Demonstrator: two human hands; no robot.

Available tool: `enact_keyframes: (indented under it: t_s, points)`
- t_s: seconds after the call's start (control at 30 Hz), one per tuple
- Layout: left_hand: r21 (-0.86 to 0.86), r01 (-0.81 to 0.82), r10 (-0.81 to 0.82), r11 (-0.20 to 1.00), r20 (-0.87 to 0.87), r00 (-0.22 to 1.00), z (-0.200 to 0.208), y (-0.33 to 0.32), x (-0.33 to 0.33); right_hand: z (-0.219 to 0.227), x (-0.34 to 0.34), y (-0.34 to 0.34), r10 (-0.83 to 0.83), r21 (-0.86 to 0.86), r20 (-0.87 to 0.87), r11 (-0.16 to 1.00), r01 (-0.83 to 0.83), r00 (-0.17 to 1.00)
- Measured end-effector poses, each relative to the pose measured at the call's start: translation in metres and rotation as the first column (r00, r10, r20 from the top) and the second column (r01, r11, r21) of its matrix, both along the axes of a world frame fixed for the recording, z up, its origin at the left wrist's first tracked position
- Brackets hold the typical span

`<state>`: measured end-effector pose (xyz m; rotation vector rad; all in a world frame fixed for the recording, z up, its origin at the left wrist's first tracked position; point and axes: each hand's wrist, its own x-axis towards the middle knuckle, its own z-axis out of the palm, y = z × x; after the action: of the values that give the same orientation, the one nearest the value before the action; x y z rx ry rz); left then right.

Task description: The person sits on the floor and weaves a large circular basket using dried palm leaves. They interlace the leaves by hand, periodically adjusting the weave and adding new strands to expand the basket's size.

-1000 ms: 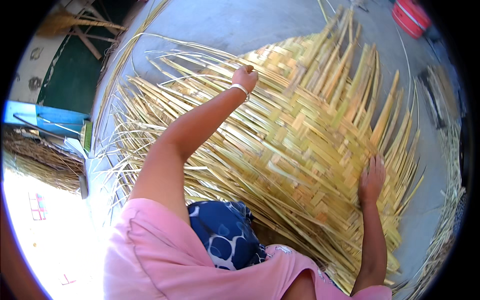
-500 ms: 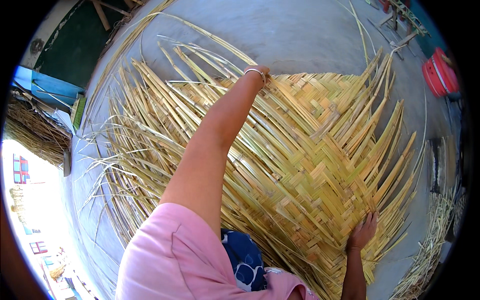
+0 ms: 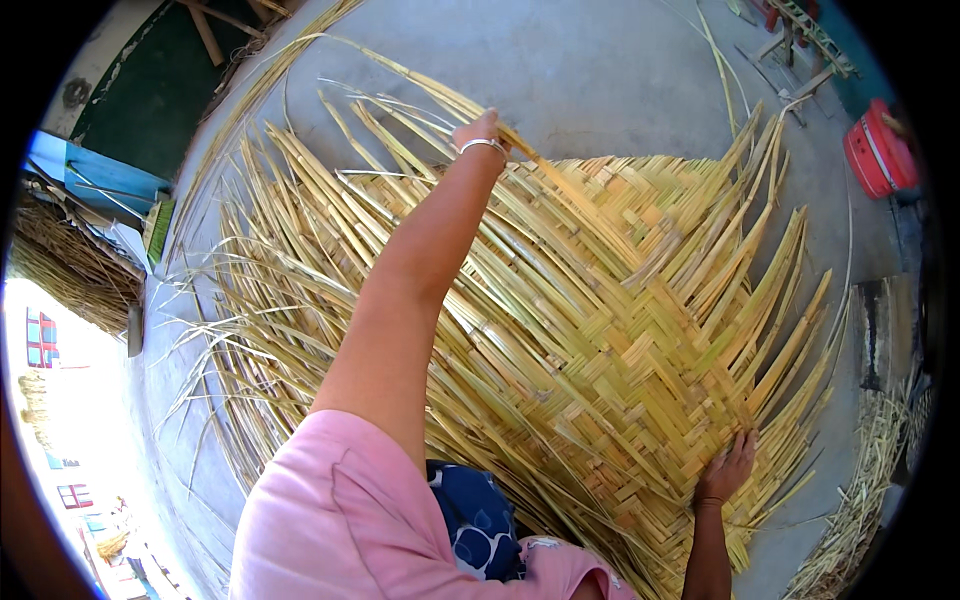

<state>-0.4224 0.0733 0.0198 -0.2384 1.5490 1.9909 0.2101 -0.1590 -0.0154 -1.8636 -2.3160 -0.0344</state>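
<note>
A large woven reed mat (image 3: 660, 370) lies on the floor in front of me, its herringbone weave showing mostly at the right. Long loose reed strips (image 3: 330, 230) fan out from its left side. At the mat's far edge my left hand (image 3: 482, 132) is closed around a few reed strips (image 3: 570, 195), raised a little off the weave; its fingertips are partly hidden. My right hand (image 3: 727, 468) rests flat on the mat's near right part, fingers stretched out, beside the strip ends that stick out there.
Grey concrete floor (image 3: 590, 80) surrounds the mat. A red bucket (image 3: 880, 150) stands at the far right, near a wooden frame (image 3: 810, 45). Straw (image 3: 850, 500) lies along the right edge. At the left are a broom (image 3: 157, 230) and a pile of dry stalks (image 3: 70, 250).
My left hand has moved left and slightly farther away, drawing the strips up off the weave. My right hand has stayed nearly in place on the mat.
</note>
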Motion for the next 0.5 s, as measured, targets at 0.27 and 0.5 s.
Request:
enact_keyframes:
  t_s: [0.27,0.5]
  points:
    - [0.325,0.127,-0.084,0.937,-0.144,0.986,0.119,-0.035,-0.062,-0.004,0.004,-0.004,-0.016,0.02,0.042,1.0,0.015,0.999]
    - [0.432,0.129,-0.024,0.893,-0.24,0.97,0.232,-0.08,-0.088,-0.001,0.001,-0.005,-0.098,-0.091,0.036,0.991,0.101,0.995]
